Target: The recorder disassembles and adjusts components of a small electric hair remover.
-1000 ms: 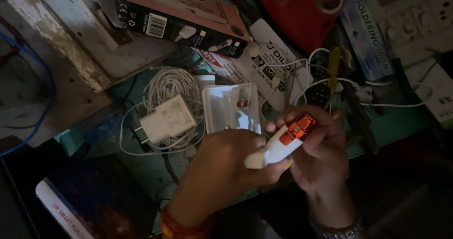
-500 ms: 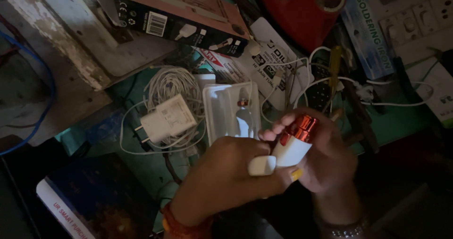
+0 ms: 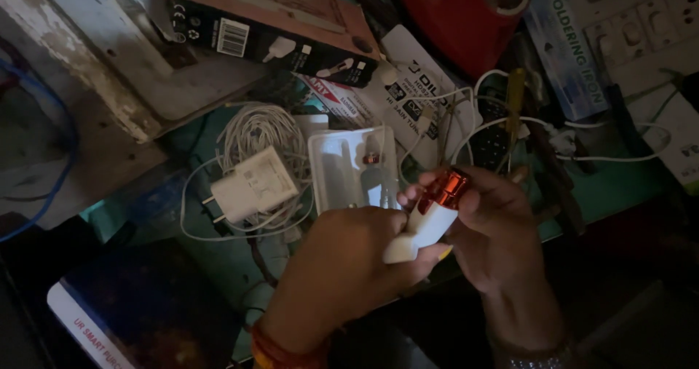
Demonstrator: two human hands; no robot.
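- The green bench top [image 3: 619, 187] is crowded almost edge to edge; the only open room lies at its near edge, where both hands work just above it, with darkness below.
- A long carton [image 3: 277, 27] with a peach top face lies tilted along the back, near a red plastic housing [image 3: 466, 12].
- A clear plastic tray [image 3: 353, 169] sits just behind the hands, close enough that a careless swing would likely knock it.
- A white plug adapter [image 3: 251, 187] rests on its coiled white cable [image 3: 258, 132], left of the tray, well within reach.
- The left hand [image 3: 342, 267] is curled tight round the lower white body of a small handheld gadget [image 3: 429, 216], thumb over its base.
- The right hand [image 3: 495, 231] is half closed, its fingertips pinching the gadget's shiny red-orange head.
- The gadget itself is held tilted between both hands, above the bench's front edge. It looks light, stiff and smooth-shelled, so probably a bit slippery; I'd say the white barrel is the safe place to hold, while the glossy cap seems the delicate end.
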